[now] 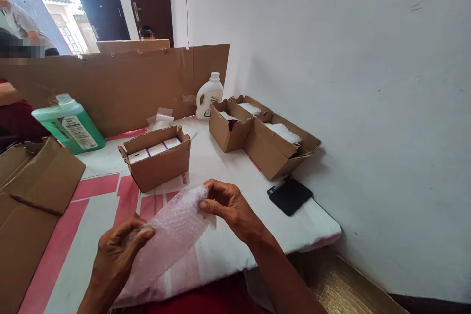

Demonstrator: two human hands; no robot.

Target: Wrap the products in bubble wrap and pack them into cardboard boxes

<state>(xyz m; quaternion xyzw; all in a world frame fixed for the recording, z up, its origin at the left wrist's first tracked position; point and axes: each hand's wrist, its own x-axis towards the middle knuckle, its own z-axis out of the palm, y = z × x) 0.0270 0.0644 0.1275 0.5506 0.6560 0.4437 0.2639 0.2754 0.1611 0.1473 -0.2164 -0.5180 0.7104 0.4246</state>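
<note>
A clear sheet of bubble wrap is stretched between my two hands above the front of the table. My left hand pinches its left edge between thumb and fingers. At the upper right corner, my right hand grips the wrap in the same way. Just beyond the sheet stands an open cardboard box with several white, purple-edged small boxes in a row inside.
Open cardboard boxes holding bubble-wrapped items stand by the wall. A black flat case lies near the right edge. Behind are a green bottle, a white jug and a cardboard partition. Another cardboard box is at left; people sit beyond.
</note>
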